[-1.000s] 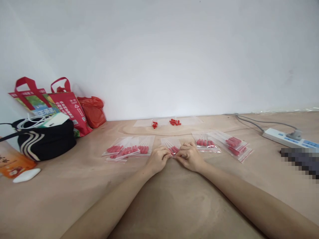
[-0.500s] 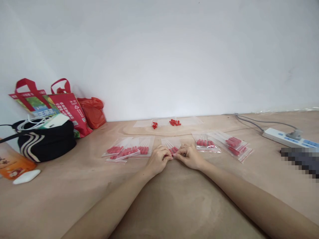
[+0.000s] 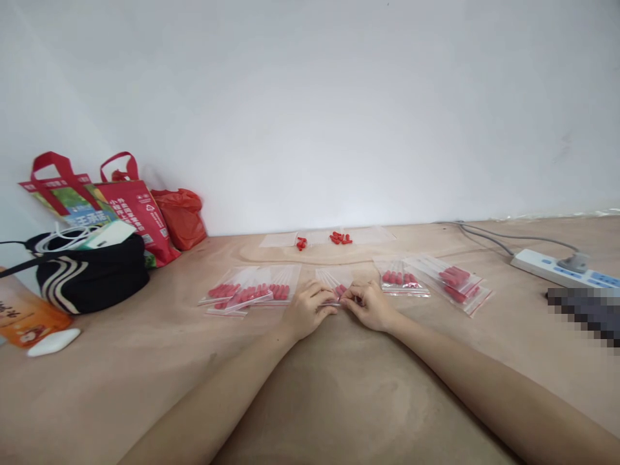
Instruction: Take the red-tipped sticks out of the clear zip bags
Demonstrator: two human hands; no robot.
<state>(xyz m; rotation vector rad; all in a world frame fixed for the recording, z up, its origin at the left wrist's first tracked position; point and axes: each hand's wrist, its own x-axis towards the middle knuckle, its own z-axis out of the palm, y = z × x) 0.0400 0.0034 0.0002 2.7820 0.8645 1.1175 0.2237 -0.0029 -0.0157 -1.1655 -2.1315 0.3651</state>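
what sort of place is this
Probably an indoor workspace: a brown wooden tabletop against a plain pale wall, flat clear plastic bags holding red cylindrical pieces, and a long white power strip.

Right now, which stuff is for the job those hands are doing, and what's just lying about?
Seems part of the job:
clear zip bag at the left hand and right hand
other zip bags holding red pieces, on either side
red pieces at the back

Seems just lying about:
striped black bag
shopping bags
red plastic bag
power strip
orange packet
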